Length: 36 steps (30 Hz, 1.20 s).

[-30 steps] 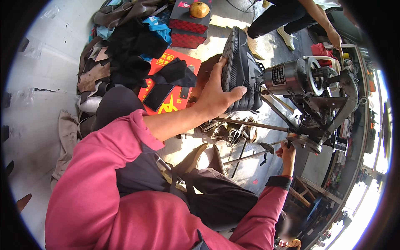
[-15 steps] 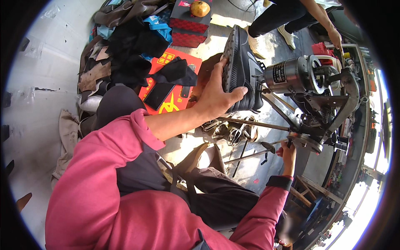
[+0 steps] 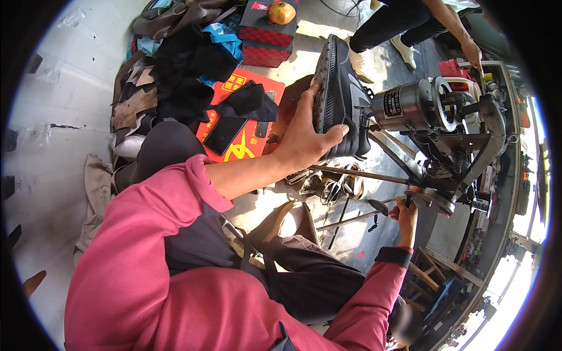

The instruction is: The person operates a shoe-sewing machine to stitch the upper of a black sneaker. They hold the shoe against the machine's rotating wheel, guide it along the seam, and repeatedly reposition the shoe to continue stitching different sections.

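A black sneaker (image 3: 342,96) stands tilted with its toe upward and its sole facing left. My left hand (image 3: 310,137) is closed round its lower part, fingers on the sole and thumb on the upper. The sneaker's right side meets the working end of a hand-cranked shoe-patching sewing machine (image 3: 404,107), where the needle itself is too small to make out. Lower down, my right hand (image 3: 405,219) is closed round the dark handle of the machine's crank wheel (image 3: 432,200).
To the left lie a red box lid (image 3: 240,149) with a phone (image 3: 225,135) and black cloth (image 3: 249,104), beside piled leather scraps (image 3: 136,108). A pomegranate (image 3: 281,13) tops stacked boxes (image 3: 266,54). Another person's hand (image 3: 472,54) hangs behind the machine. Scissors (image 3: 333,190) lie below the sneaker.
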{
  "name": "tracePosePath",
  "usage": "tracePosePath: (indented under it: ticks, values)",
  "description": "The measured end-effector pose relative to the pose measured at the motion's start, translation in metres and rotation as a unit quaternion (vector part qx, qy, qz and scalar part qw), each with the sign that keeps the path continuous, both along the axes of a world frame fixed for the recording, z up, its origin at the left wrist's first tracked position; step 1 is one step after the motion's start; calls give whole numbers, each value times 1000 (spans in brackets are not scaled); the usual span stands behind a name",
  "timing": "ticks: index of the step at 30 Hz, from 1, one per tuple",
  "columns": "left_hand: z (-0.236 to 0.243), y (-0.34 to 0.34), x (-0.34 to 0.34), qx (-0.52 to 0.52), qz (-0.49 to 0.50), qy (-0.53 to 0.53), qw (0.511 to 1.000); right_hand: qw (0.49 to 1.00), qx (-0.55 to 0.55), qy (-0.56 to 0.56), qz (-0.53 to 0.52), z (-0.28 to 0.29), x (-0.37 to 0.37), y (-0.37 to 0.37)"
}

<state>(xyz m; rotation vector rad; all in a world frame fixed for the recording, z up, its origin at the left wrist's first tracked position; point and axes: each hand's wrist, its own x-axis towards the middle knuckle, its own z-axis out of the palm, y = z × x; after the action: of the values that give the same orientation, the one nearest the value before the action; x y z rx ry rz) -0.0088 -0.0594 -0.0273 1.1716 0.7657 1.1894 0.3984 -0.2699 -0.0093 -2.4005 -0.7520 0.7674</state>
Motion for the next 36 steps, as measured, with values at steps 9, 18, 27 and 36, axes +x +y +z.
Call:
tracePosePath:
  ticks: [9,18,27,36]
  values:
    - [3,-3,-3,-5,-20,-8,1000,945,261,-163,-116,79,37,-18]
    - [4,-2,-1,-32,-22,-31,999,997,27,65,9,8,-15,4]
    - [6,-3,-3,-36,-27,-30,999,727,519,437,-103,104,-34,7]
    - [13,-6,-5,-52,-53,-45,996,848,469,247,-21,60,-156,98]
